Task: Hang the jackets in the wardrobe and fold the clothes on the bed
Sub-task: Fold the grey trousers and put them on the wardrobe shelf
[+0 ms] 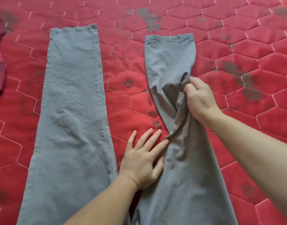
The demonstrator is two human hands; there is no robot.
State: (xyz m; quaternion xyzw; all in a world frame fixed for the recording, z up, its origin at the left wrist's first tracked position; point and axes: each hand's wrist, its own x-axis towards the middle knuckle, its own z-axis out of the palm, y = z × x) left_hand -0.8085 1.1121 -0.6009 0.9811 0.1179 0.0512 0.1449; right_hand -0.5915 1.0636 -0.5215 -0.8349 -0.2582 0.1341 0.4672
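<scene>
Trousers [71, 101] run lengthwise away from me; my right hand [199, 98] bunches the nearer leg, my left hand [142, 158] pressing flat beside it.

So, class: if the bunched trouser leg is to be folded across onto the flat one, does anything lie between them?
Yes: the left hand rests flat on the red mattress in the gap between the bunched leg, gripped by the right hand, and the flat leg.
</scene>
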